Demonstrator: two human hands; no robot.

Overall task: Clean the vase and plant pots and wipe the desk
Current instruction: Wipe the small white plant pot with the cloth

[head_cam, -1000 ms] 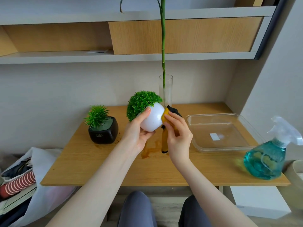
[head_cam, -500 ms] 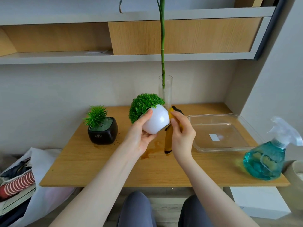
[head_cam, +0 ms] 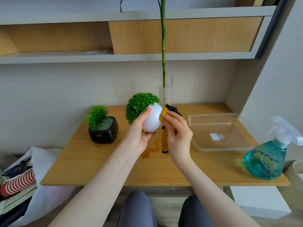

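Note:
My left hand [head_cam: 139,131] grips a round white plant pot [head_cam: 152,119] with a bushy green plant [head_cam: 139,105], held tilted to the left above the wooden desk [head_cam: 98,167]. My right hand [head_cam: 177,133] holds a yellow and black cloth [head_cam: 164,115] pressed against the pot's right side; a strip of the cloth hangs down below my fingers. Behind them stands a tall clear glass vase [head_cam: 166,89] with a long green stem. A black square pot [head_cam: 104,131] with a spiky green plant sits at the desk's left. A brown spill stain [head_cam: 147,153] marks the desk under my hands.
A clear plastic tray [head_cam: 219,146] lies on the desk's right half, and a teal spray bottle [head_cam: 268,159] stands at the front right corner. Shelves [head_cam: 65,57] run along the wall above. A white bag [head_cam: 24,174] of items sits on the floor at left.
The pot has turned slightly in my left hand, and my right hand has slid the cloth up and down along the pot's right side.

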